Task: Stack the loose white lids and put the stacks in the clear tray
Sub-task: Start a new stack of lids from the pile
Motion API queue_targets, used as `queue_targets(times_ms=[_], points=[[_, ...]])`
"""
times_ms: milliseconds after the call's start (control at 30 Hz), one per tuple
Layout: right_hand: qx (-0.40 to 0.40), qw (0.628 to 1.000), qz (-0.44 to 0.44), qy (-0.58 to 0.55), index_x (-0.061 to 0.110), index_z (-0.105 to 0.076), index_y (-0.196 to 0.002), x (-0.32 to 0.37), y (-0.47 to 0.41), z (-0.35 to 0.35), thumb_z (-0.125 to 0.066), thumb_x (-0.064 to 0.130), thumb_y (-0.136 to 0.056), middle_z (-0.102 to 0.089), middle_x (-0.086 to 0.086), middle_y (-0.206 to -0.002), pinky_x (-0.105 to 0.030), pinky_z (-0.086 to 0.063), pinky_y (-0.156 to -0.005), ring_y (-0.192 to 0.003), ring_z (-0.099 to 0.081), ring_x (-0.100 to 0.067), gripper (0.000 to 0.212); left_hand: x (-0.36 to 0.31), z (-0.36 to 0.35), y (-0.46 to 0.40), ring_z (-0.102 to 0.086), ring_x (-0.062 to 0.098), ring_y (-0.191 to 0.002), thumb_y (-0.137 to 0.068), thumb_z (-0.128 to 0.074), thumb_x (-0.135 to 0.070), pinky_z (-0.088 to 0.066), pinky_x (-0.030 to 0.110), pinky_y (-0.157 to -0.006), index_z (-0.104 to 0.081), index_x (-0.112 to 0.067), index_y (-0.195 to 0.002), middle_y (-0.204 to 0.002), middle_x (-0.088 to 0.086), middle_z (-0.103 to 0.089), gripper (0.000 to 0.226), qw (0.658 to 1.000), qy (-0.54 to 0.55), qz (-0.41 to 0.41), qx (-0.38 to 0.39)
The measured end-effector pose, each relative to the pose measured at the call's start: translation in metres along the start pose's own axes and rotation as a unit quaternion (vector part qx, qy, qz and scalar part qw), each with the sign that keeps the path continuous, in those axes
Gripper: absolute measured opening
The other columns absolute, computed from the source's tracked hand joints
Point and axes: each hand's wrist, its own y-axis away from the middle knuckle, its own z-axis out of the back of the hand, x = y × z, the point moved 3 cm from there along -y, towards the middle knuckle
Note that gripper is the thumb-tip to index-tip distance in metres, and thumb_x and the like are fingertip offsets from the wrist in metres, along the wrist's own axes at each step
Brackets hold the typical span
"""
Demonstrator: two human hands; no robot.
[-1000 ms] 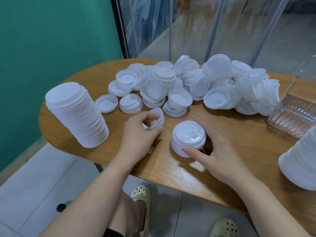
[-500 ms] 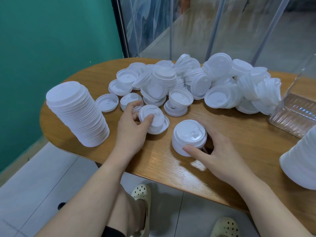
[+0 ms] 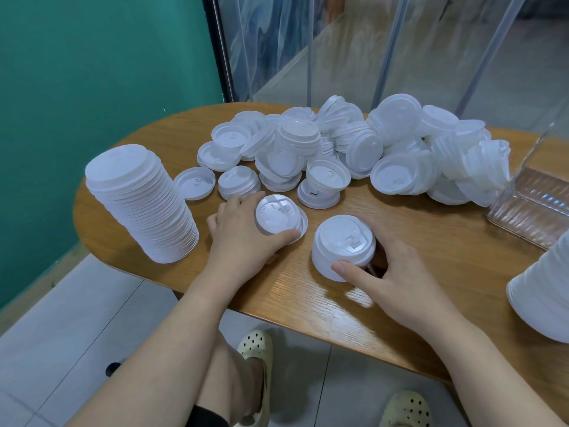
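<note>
Lids: my left hand [image 3: 243, 238] grips a small stack [image 3: 278, 218] | right hand [image 3: 397, 278] clasps short stack [image 3: 343, 246] | bare table [image 3: 431, 241] between pile [image 3: 354, 152] and near edge

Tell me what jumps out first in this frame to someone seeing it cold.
The sprawling heap of loose white lids across the far side of the wooden table. Next, the tall leaning stack at the table's left end. In front, the left hand holds a few lids and the right hand grips a short stack.
</note>
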Motion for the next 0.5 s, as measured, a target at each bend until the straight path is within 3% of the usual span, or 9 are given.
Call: queue_targets(times_ms=[133,233,333,433,500], points=[[0.006,1.0,-0.004,-0.002,0.067,-0.043,-0.121,-0.002,0.0,0.0,-0.083,0.047,-0.08,-0.05,0.053,-0.118,0.006,-0.033,-0.085,-0.115,-0.045,0.027,0.06,-0.004,0.004,0.001,-0.043,0.018,-0.131,-0.074,-0.078,-0.066,-0.021,0.034,-0.109,-0.058,-0.033,-0.134,-0.128,-0.008,-0.051,0.071,0.998,0.034,-0.007,-0.046],[0.009,1.0,-0.007,-0.009,0.067,-0.045,-0.12,-0.002,0.0,0.001,-0.086,0.042,-0.078,-0.053,0.051,-0.117,0.005,-0.034,-0.085,-0.115,-0.048,0.024,0.064,-0.014,0.009,0.009,-0.053,0.005,-0.117,-0.072,-0.086,-0.058,-0.036,0.026,-0.104,-0.054,-0.037,-0.125,-0.117,-0.022,-0.056,0.065,0.986,0.141,-0.036,-0.076],[0.006,1.0,-0.007,-0.019,0.062,-0.049,-0.123,-0.001,0.001,0.002,-0.089,0.034,-0.077,-0.061,0.043,-0.116,0.001,-0.038,-0.085,-0.112,-0.055,0.018,0.067,-0.026,0.004,0.02,-0.059,-0.002,-0.11,-0.067,-0.094,-0.046,-0.045,0.015,-0.091,-0.06,-0.033,-0.118,-0.116,-0.02,-0.065,0.063,0.97,0.235,-0.065,-0.013],[0.007,1.0,0.001,-0.022,0.056,-0.05,-0.13,0.0,0.001,0.001,-0.089,0.031,-0.076,-0.065,0.038,-0.115,-0.002,-0.041,-0.084,-0.109,-0.059,0.014,0.07,-0.037,-0.005,0.03,-0.059,0.004,-0.113,-0.065,-0.092,-0.052,-0.043,0.018,-0.096,-0.064,-0.036,-0.12,-0.115,-0.019,-0.067,0.064,0.966,0.223,-0.123,0.035],[0.002,1.0,0.007,-0.024,0.057,-0.05,-0.128,0.001,0.001,0.001,-0.089,0.031,-0.076,-0.063,0.042,-0.115,-0.001,-0.04,-0.084,-0.11,-0.058,0.017,0.07,-0.042,-0.01,0.034,-0.054,0.001,-0.117,-0.067,-0.092,-0.052,-0.036,0.011,-0.099,-0.065,-0.034,-0.125,-0.116,-0.021,-0.064,0.066,0.967,0.201,-0.147,0.047]])
